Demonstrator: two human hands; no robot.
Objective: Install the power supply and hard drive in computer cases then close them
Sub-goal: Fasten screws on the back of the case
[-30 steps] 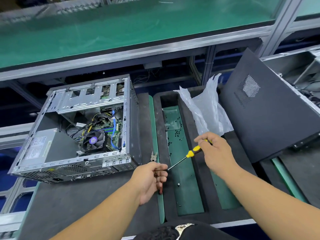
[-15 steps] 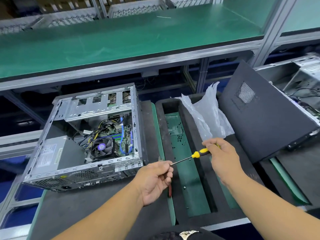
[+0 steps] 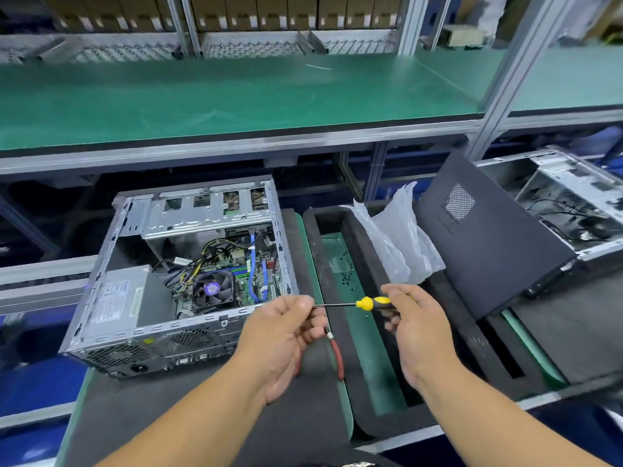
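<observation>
An open computer case [image 3: 188, 284] lies on its side at the left, with a grey power supply [image 3: 118, 301] in its near left corner and a fan and cables inside. My right hand [image 3: 418, 328] grips the yellow-and-black handle of a screwdriver [image 3: 369, 303], held level. My left hand [image 3: 286, 335] pinches the tip of its thin shaft, just in front of the case's near right corner. A black side panel [image 3: 485, 237] leans at the right against a second open case [image 3: 573, 210].
A black foam tray [image 3: 337, 257] with a green floor holds several small dark screws [image 3: 345, 279]. Red-handled pliers [image 3: 337, 352] lie under my left hand. A crumpled clear plastic bag [image 3: 397, 237] sits behind the tray. A green shelf [image 3: 236, 96] spans above.
Both hands rose slightly and the screwdriver levelled out to horizontal. The camera tilted up, so the upper shelf and the second case at the right came into view.
</observation>
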